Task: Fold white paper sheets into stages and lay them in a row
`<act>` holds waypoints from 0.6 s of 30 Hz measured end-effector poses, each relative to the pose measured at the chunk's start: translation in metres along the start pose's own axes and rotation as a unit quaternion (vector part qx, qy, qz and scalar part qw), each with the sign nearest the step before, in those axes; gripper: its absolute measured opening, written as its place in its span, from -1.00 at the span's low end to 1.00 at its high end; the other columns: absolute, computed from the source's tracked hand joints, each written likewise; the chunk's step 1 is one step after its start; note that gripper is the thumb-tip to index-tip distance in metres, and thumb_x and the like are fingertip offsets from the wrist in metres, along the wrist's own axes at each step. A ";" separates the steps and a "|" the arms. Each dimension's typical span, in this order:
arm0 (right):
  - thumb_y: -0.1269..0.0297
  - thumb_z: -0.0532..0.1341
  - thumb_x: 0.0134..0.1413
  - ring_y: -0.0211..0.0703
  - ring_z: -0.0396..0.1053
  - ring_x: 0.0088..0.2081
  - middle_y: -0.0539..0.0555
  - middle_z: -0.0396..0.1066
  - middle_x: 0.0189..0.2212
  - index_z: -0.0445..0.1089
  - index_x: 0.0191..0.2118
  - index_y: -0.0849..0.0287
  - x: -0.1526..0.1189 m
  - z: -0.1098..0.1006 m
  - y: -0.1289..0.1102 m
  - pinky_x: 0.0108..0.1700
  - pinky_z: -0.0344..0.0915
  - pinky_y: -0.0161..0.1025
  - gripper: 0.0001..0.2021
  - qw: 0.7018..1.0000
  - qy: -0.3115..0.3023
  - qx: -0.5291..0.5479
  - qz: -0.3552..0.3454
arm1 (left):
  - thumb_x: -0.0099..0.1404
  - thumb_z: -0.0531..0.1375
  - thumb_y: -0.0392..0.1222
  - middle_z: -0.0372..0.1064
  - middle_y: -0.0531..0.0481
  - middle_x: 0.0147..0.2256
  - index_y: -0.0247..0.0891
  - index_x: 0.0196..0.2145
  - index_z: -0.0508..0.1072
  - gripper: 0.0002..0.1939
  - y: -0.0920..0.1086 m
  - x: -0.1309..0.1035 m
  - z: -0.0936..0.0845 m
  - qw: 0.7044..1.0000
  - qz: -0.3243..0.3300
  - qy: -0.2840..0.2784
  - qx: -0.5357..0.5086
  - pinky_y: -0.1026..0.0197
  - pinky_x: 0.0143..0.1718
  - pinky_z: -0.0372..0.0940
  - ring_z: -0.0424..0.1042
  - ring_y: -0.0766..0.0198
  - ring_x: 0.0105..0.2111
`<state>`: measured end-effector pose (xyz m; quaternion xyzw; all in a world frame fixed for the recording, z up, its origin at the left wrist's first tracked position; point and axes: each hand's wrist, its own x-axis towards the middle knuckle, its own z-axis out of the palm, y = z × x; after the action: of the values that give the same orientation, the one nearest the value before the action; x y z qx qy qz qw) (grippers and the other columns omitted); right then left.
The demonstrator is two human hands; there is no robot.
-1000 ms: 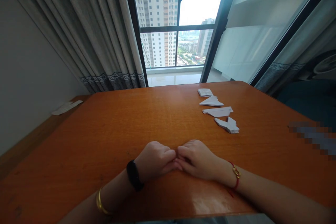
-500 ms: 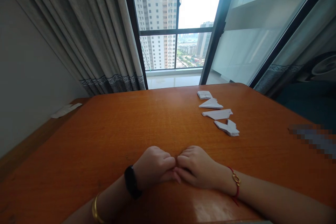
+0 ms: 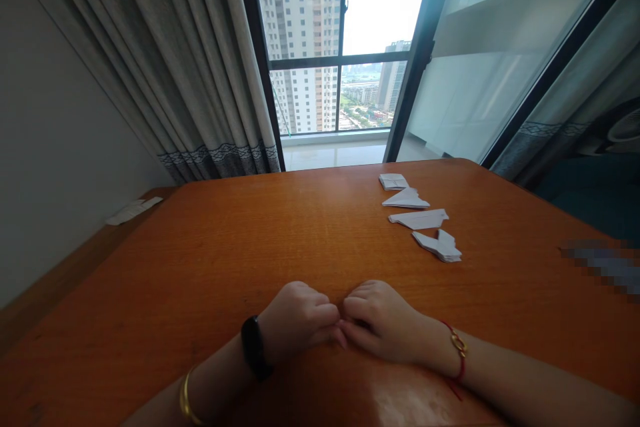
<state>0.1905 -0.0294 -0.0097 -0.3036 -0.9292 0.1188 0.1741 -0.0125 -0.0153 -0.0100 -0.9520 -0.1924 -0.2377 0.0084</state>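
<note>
My left hand [image 3: 306,315] rests on the wooden table, its fingers curled in and nothing seen in them. A black band is round that wrist, with a gold bangle further up the arm. Fingertip to fingertip with it lies my right hand [image 3: 379,320], also curled and with nothing seen in it; a red cord bracelet circles its wrist. Beyond the right hand, a row of folded white papers runs toward the window: a bent piece [image 3: 437,246] nearest, then a long flat one [image 3: 420,218], a triangular one [image 3: 406,198] and a small rectangular one [image 3: 394,181]. Neither hand touches them.
The brown table [image 3: 240,233] reaches toward a glass door and window. White paper strips [image 3: 134,211] lie at the left by the wall. A blurred-out object [image 3: 607,265] is at the right edge. Grey curtains [image 3: 210,80] hang beyond the table.
The whole view has shifted slightly, so everything sits a little further right in the picture. Both hands keep their pose, and the folded papers stay in place on the table.
</note>
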 end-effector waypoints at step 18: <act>0.20 0.07 0.22 -0.29 0.27 -0.51 0.00 0.40 -0.55 0.29 -0.46 0.17 -0.001 0.000 -0.001 -0.43 0.02 -0.29 -0.74 1.000 -0.009 0.024 0.003 | 0.35 -0.09 0.20 0.31 0.09 -0.64 -0.26 -0.58 0.30 -0.45 0.001 -0.001 0.002 0.999 -0.014 -0.032 -0.015 0.22 -0.59 -0.01 0.26 0.38 -0.66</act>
<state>0.1906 -0.0304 -0.0100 -0.3012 -0.9266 0.1448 0.1722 -0.0119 -0.0163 -0.0121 -0.9564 -0.2026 -0.2098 -0.0151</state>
